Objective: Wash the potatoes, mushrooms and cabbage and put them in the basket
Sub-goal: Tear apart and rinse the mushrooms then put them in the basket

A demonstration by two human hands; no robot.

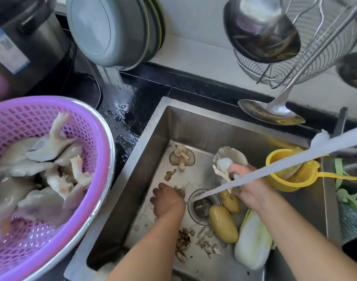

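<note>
Rinsing oyster mushrooms over the sink (153,126).
Our right hand (248,189) grips a mushroom (228,159); left hand (168,199) seemingly clutches another beside the drain (204,205); basket (96,138) next.

Around the sink (153,126): two potatoes, one large (223,224) and one smaller (230,200), beside the drain; one cabbage (252,240) right of them; one loose mushroom (181,156) on the sink floor and one mushroom in hand (227,161). One purple basket (101,151) left of the sink holds a pile of mushrooms (41,169), too overlapped to count.
</note>
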